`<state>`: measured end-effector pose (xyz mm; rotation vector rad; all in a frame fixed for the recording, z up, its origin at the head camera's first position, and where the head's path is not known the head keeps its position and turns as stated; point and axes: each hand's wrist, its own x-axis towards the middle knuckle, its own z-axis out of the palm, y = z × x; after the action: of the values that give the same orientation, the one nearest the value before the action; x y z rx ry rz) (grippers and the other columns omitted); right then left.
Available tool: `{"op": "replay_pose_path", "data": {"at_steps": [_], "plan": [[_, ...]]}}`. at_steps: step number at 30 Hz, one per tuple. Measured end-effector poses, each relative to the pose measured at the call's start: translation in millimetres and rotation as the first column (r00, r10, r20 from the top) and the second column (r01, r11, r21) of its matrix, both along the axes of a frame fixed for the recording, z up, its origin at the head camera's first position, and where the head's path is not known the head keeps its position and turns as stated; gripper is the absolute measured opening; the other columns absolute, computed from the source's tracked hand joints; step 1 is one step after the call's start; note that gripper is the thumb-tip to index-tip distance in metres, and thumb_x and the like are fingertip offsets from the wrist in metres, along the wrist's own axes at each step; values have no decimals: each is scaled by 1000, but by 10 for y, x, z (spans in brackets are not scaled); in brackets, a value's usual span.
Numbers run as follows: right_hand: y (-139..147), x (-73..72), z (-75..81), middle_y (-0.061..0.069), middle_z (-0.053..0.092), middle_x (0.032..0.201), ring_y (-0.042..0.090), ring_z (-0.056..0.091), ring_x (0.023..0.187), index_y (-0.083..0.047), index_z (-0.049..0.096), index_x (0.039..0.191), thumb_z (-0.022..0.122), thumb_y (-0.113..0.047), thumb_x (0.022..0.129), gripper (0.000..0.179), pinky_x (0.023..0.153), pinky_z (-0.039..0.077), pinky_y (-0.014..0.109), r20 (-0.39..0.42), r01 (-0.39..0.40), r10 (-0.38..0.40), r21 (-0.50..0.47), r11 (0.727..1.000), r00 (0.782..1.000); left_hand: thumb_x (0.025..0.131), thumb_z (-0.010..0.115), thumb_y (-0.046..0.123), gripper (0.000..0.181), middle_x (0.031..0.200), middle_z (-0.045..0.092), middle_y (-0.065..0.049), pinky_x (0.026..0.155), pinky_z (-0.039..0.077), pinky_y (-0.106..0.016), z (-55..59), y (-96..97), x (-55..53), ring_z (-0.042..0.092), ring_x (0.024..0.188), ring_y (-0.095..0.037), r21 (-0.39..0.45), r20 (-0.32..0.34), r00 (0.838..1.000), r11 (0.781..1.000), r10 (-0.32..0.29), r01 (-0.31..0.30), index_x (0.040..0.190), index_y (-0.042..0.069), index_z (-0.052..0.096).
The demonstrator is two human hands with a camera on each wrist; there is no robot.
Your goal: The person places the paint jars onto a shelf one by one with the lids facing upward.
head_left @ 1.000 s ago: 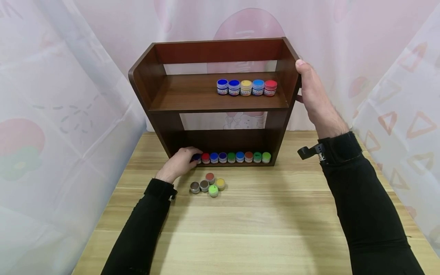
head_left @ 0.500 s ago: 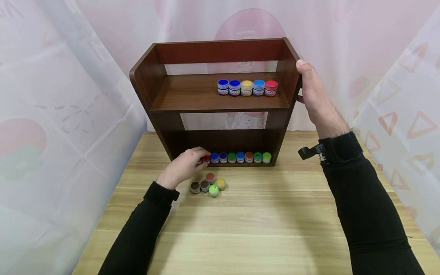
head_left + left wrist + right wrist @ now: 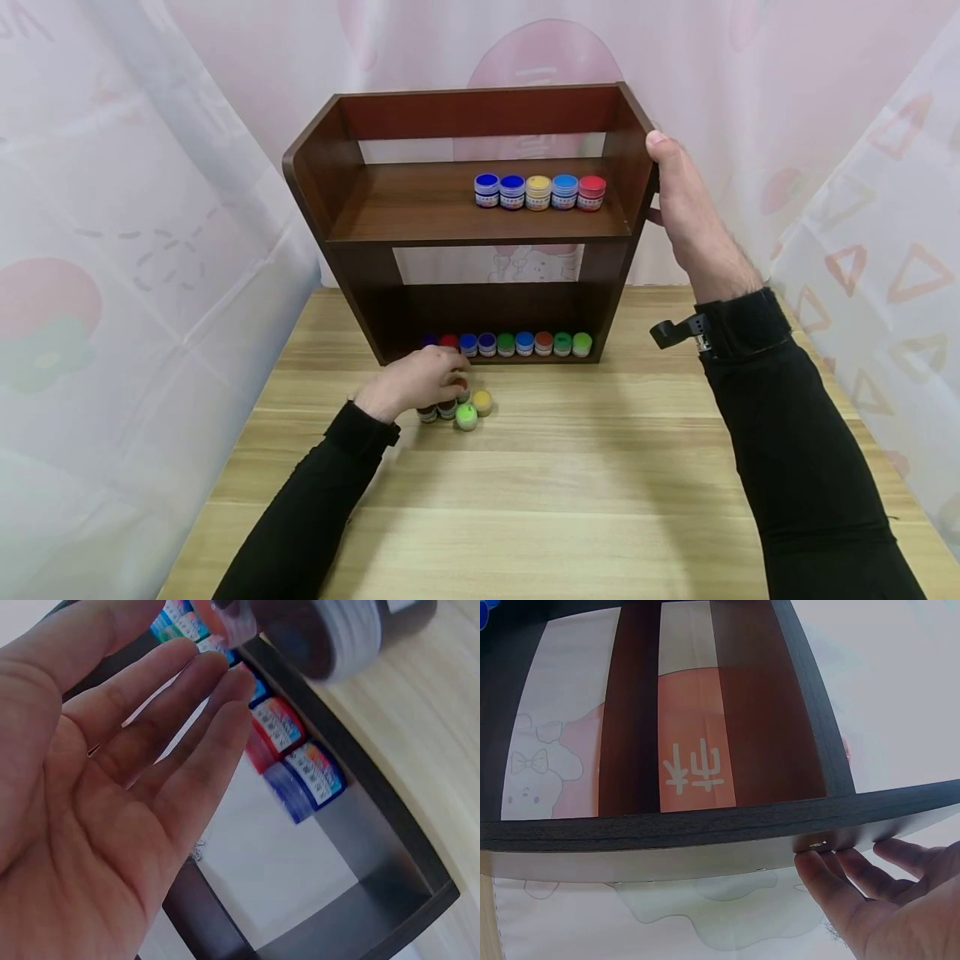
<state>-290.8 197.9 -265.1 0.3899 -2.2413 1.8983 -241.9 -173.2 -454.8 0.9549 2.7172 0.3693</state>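
Note:
My left hand (image 3: 416, 381) hovers over the loose paint jars on the table, its fingers extended. Just past its fingertips, in the left wrist view, is a reddish-brown jar (image 3: 227, 621), with a dark brown jar (image 3: 315, 637) beside it. A light green jar (image 3: 467, 417) and a yellow jar (image 3: 482, 403) stand to the hand's right. Behind it, several jars line the lower level of a dark wooden shelf (image 3: 480, 229), including a red jar (image 3: 274, 735) and a dark blue jar (image 3: 307, 782). My right hand (image 3: 693, 212) rests against the shelf's outer right side, fingertips touching it.
On the upper level stands a row of jars, with a yellow one (image 3: 537, 193) in the middle. The shelf stands at the back of the light wooden table (image 3: 570, 483). Printed curtains (image 3: 840, 125) hang behind and at both sides.
My left hand has left the dark blue and red jars at the lower row's left end and come forward over the loose jars. The right hand and shelf have hardly moved.

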Motion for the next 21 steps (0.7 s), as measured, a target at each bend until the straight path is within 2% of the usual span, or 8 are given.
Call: {"op": "replay_pose_path", "data": {"at_steps": [5, 13, 17, 21], "plan": [[-1, -1, 2, 8, 32, 161, 27, 31, 140, -27, 33, 161, 35, -62, 102, 69, 113, 22, 75, 9, 4, -4, 2, 1000, 1000, 96, 75, 23, 32, 116, 72, -4, 87, 57, -32, -56, 55, 7, 58, 90, -16, -28, -6, 1000, 1000, -15, 15, 125, 10, 74], [5, -3, -2, 7, 33, 160, 27, 31, 140, -29, 34, 161, 34, -62, 102, 68, 112, 22, 76, 4, -2, 2, 7, 1000, 1000, 96, 75, 21, 27, 111, 73, -1, 86, 56, -29, -113, 86, -5, 58, 88, -14, -41, -26, 1000, 999, -15, 14, 121, 12, 76], [5, -2, 0, 8, 33, 160, 27, 32, 140, -28, 34, 161, 34, -62, 102, 68, 112, 23, 75, 9, -4, 4, 0, 1000, 1000, 95, 76, 21, 24, 109, 72, 0, 84, 57, -28, -97, 75, -15, 61, 89, -15, -18, -50, 999, 1000, -11, 11, 117, 11, 77], [1, -2, 5, 9, 33, 160, 27, 32, 140, -28, 34, 161, 35, -62, 102, 68, 113, 24, 74, 18, 2, -2, -5, 1000, 1000, 95, 76, 19, 22, 109, 71, -1, 79, 58, -28, -29, 24, -25, 63, 89, -16, 42, -59, 998, 999, 14, -12, 114, 10, 77]]}}
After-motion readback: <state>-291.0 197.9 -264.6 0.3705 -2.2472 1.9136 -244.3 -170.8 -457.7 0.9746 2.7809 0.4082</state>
